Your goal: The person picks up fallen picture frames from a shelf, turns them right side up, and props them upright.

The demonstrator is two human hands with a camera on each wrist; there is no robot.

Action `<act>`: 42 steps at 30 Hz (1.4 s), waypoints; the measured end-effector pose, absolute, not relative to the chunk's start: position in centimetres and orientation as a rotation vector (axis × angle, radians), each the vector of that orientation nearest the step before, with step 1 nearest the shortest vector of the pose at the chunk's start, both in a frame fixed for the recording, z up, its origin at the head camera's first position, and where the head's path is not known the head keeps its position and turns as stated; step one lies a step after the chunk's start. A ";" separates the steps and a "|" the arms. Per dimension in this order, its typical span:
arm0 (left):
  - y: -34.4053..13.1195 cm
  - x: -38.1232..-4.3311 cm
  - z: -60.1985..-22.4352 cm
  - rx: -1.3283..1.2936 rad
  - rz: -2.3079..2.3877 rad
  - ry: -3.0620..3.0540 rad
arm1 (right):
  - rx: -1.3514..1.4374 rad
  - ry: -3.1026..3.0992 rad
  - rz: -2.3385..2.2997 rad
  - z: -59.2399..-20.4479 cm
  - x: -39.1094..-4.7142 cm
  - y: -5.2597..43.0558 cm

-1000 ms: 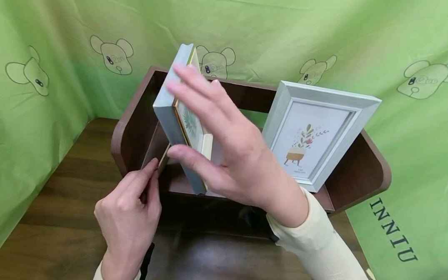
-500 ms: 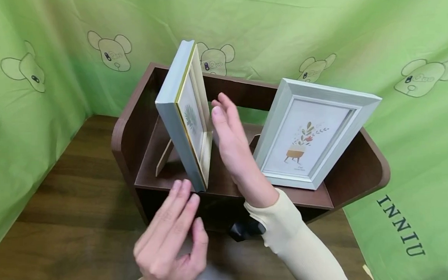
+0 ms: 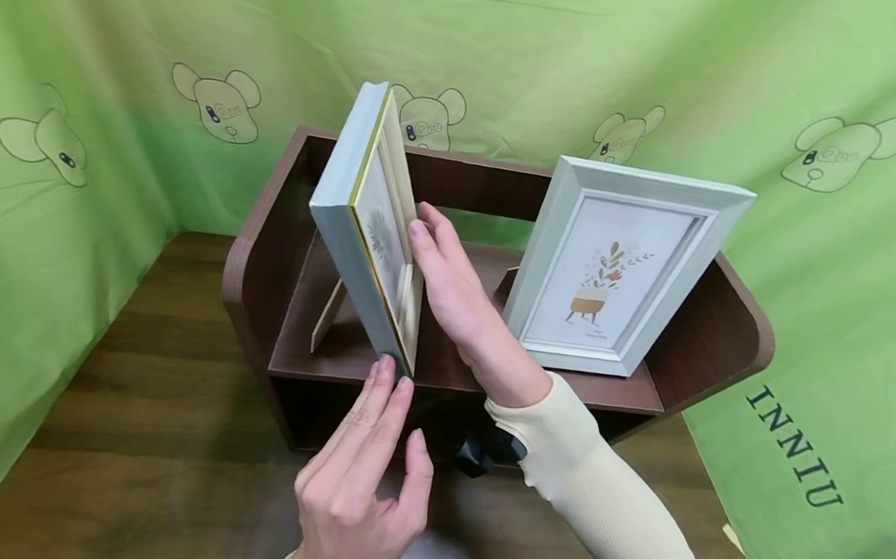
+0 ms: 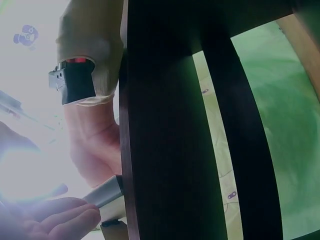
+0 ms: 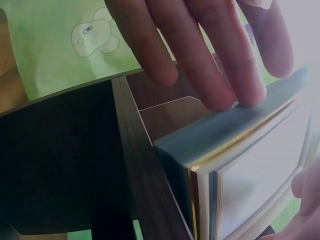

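Note:
A blue-grey picture frame with a gold inner line (image 3: 363,275) stands on the left part of a dark brown shelf (image 3: 452,367), its picture side facing right. My left hand (image 3: 360,492) has its fingers extended, the tips touching the frame's near edge low down; the right wrist view shows these fingers (image 5: 220,60) against the edge. On the picture side, my right hand (image 3: 457,304) is held with fingers straight, the tips at the frame's far border. A pale grey-green picture frame (image 3: 545,259) with a plant-pot picture stands on the right, leaning back, touched by neither hand.
Behind the blue-grey frame, a thin stand leg (image 3: 325,318) props on the shelf board. Raised side walls (image 3: 751,333) and a back rail (image 3: 481,182) bound the shelf. A green cloth (image 3: 528,51) hangs behind; wooden flooring (image 3: 123,394) lies around.
My left hand has let go of the stand leg and come right to the frame's near edge. My right hand has dropped from in front of the frame to its picture side.

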State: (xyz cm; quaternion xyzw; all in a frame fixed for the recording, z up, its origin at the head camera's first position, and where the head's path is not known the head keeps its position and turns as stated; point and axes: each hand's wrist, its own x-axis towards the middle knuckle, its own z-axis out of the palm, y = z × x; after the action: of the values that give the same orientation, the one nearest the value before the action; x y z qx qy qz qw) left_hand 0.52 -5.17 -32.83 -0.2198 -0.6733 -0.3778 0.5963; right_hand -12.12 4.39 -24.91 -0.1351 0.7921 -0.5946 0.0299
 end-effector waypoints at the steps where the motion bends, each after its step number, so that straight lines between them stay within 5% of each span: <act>1: -5.2 0.5 -32.9 -0.510 -0.879 -1.565 | -0.413 2.446 -1.835 -25.0 -12.1 4.5; 42: -9.8 -1.7 -32.8 -0.172 -0.996 -1.747 | -0.640 2.396 -1.996 -27.6 -2.9 8.2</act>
State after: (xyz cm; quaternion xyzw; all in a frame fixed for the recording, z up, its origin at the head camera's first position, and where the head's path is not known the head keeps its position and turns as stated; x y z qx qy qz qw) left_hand -1.67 -9.77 -32.75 -0.0723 -0.7325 -0.4178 0.5326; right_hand -2.86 8.23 -27.58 -0.2009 0.7526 -0.6268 -0.0208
